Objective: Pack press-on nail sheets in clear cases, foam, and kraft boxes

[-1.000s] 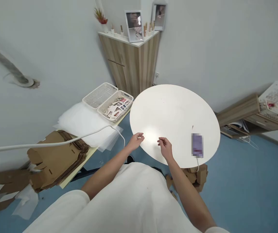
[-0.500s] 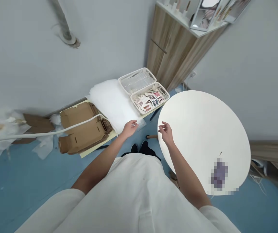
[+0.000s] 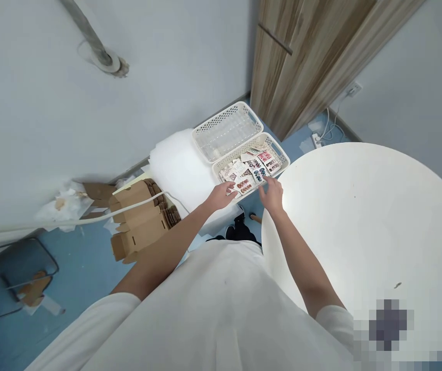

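Note:
Just in front of me, a white plastic basket (image 3: 285, 159) holds a pile of printed cards (image 3: 258, 170) with rows of small coloured oval shapes, perhaps press-on nails. My left hand (image 3: 221, 197) is at the basket's near left corner, fingers apart and empty. Over the near right rim is my right hand (image 3: 273, 195), its fingers spread and curved, also empty. Whether either hand touches the rim or a card I cannot tell. Behind this basket stands a second white basket (image 3: 257, 121) with clear plastic inside.
White sheets (image 3: 178, 162) are stacked left of the baskets, beside flat brown cardboard boxes (image 3: 143, 232). A white cable (image 3: 128, 207) crosses above the boxes. To the right stands a round white table (image 3: 360, 216). A wooden cabinet (image 3: 306, 56) and a power strip (image 3: 317, 140) are beyond.
Both my hands have moved forward to the near side of the card basket. My view has shifted closer, and the round table now fills more of the right side.

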Available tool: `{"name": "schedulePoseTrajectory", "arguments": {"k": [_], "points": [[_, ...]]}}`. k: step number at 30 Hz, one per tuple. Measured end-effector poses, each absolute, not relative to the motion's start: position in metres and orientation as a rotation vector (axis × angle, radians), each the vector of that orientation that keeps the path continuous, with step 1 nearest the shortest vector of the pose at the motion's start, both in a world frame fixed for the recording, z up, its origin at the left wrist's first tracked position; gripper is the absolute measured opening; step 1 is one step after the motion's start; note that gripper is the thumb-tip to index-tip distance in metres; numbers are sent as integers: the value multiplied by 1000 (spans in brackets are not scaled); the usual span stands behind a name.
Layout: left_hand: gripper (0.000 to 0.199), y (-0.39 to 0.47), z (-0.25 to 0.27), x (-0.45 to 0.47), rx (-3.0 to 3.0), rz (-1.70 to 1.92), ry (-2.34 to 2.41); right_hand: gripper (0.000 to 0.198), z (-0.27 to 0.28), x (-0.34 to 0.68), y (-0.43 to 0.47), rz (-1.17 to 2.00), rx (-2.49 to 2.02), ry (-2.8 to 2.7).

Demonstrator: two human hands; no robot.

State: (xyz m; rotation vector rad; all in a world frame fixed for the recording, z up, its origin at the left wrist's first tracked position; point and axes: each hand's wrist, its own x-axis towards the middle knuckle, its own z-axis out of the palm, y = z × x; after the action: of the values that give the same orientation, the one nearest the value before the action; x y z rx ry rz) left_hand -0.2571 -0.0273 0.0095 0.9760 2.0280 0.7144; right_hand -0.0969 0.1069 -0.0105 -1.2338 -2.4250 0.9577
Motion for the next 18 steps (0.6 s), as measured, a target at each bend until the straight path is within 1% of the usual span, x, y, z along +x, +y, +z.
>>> {"name": "schedulePoseTrajectory", "arguments": {"k": [3,7,10,12,14,16,18], "points": [[45,-5,3,-259,919,620,2039,43,-19,-114,128,844,-1207,-2588],[50,11,-7,-264,804,558,2086,42,-30,-148,138,902,-1039,-2830],[42,20,-16,-270,759,582,2104,42,-37,-172,136,1004,-937,-2927],[33,25,-23,-274,784,587,2083,44,-41,-184,133,1012,-956,-2950],[27,28,-31,-276,821,574,2051,46,-44,-191,131,987,-1005,-2967],[28,30,-38,-276,846,548,2017,44,-46,-196,131,980,-1032,-2989],[33,30,-43,-275,843,529,1993,41,-48,-199,133,1000,-1062,-3002]]}}
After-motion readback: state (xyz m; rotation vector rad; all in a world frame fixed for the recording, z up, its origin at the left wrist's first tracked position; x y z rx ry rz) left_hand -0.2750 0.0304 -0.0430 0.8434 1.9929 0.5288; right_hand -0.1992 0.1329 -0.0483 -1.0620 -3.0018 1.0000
